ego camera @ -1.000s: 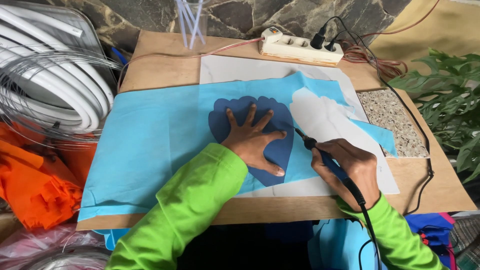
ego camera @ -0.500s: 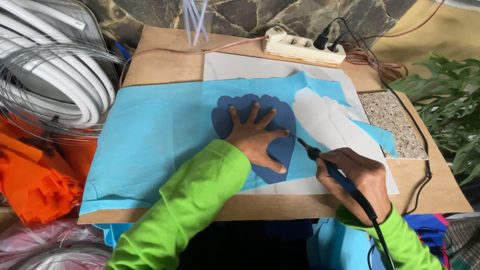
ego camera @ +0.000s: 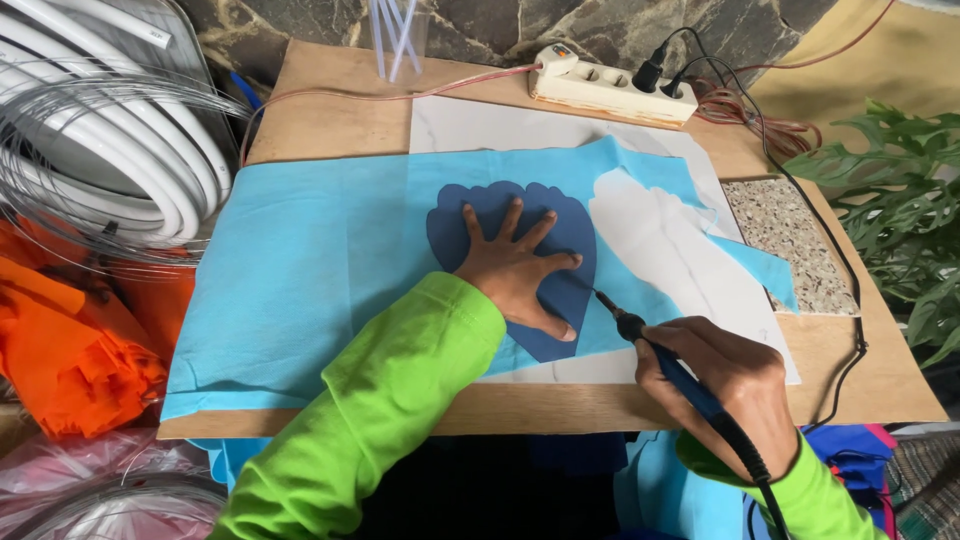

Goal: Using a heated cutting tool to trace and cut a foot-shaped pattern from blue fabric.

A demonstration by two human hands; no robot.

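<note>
Item: dark blue template (ego camera: 560, 235), on light blue fabric (ego camera: 320, 270). We are pressing it flat with our splayed left hand (ego camera: 515, 275); our right hand (ego camera: 735, 385) is gripping the hot-tip cutter (ego camera: 655, 350), slanting up-left, touching its right edge.

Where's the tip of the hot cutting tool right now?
In the head view, the cutting tool, held in the right hand, has its tip at the right edge of the dark blue template, just right of the left hand.

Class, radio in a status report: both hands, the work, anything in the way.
Left hand flat on dark blue template. Right hand gripping corded hot-tip tool, tip at template edge. Light blue fabric underneath. Nothing obstructing.
</note>
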